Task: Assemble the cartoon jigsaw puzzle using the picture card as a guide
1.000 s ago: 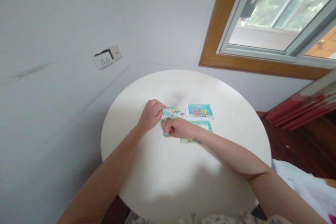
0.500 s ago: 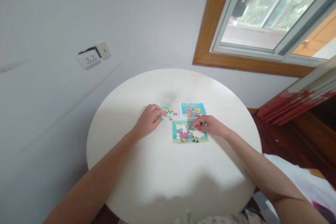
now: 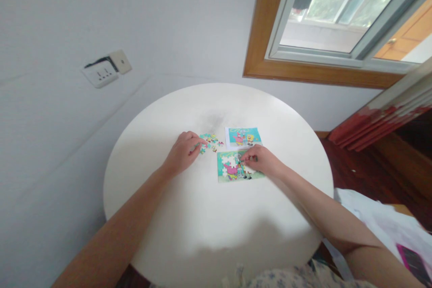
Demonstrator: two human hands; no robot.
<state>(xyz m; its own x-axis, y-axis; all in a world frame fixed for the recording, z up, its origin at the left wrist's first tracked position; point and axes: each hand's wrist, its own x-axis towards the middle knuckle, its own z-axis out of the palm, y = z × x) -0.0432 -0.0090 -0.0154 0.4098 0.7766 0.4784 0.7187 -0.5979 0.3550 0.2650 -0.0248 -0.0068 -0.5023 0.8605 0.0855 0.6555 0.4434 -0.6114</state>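
Observation:
A partly filled jigsaw puzzle (image 3: 232, 172) lies flat on the white table, with white gaps where the backing shows. Over its upper middle, my right hand (image 3: 259, 160) is pinched on a small puzzle piece, mostly hidden by the fingertips. To the left, my left hand (image 3: 185, 152) rests with its index finger stretched out, touching a heap of loose puzzle pieces (image 3: 211, 140). Just behind the puzzle lies a picture card (image 3: 243, 137) showing cartoon figures; the right hand is close to its lower edge.
The round white table (image 3: 202, 216) stands against a wall with a socket (image 3: 101, 73). A wood-framed window (image 3: 320, 74) is at the back right, beside a red and white curtain (image 3: 371, 121). White cloth and a pink-edged dark object (image 3: 413, 261) lie at lower right.
The whole view has shifted slightly, moving things left and up in the picture. My right hand has moved slightly left over the puzzle, its fingers still pinched. My left hand stays at the heap.

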